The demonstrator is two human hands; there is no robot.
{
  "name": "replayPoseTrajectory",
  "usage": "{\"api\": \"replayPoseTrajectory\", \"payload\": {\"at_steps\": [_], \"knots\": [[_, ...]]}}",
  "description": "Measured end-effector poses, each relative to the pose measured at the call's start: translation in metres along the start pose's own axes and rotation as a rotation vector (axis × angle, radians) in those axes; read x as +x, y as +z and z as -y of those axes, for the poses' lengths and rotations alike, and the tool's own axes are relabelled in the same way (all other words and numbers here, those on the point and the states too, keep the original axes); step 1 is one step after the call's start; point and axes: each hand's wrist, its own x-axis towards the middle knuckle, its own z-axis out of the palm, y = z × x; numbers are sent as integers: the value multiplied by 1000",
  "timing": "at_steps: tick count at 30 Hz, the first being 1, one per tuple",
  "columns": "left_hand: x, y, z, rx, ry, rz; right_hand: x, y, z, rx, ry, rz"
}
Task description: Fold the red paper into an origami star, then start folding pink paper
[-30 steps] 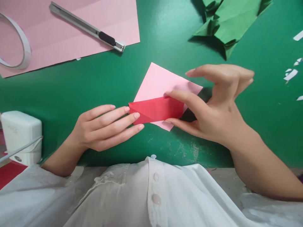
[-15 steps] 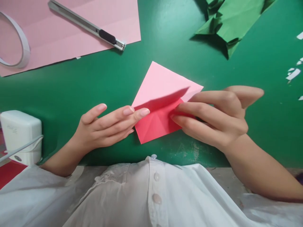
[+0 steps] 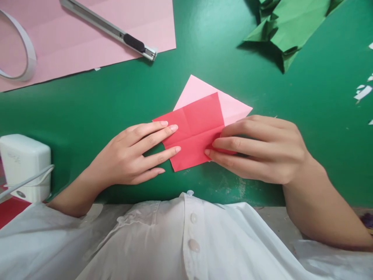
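Observation:
A creased piece of folding paper [image 3: 194,130] lies on the green table in front of me. Its near part shows red, and a pale pink part [image 3: 236,105] sticks out behind and to the right. Whether the red and pink are one sheet, I cannot tell. My left hand [image 3: 136,151] lies with fingers spread, the fingertips resting on the red paper's left side. On the right side, the bent fingers of my right hand [image 3: 259,147] close on the red paper's edge; the thumb is hidden beneath the hand.
At upper left, a utility knife [image 3: 109,29] and a white tape ring [image 3: 27,50] lie on a large pink sheet [image 3: 154,23]. A green folded-paper figure [image 3: 297,27] sits at upper right, near white scraps [image 3: 363,92]. A white box with a cable [image 3: 26,163] stands at left.
The red part now lies flatter, spread over much of the pink. My left fingers have spread onto it, and the raised right index finger and thumb have come down.

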Motion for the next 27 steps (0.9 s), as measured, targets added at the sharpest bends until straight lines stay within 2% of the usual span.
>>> {"api": "replayPoseTrajectory", "payload": {"at_steps": [3,7,17,19,23,27], "knots": [[0,-2,-1,-12,-14,8,-1,6,4,69,184,8],[0,-1,-3,-46,-18,-12,8,11,10,0,357,33],[1,13,-13,-48,-19,-231,15,14,13,-3,450,68],[2,13,-17,15,-13,-196,16,14,14,-22,471,99],[4,9,-18,128,11,-52,18,15,15,-53,483,130],[5,7,-17,134,5,-34,18,16,16,-94,470,128]]}}
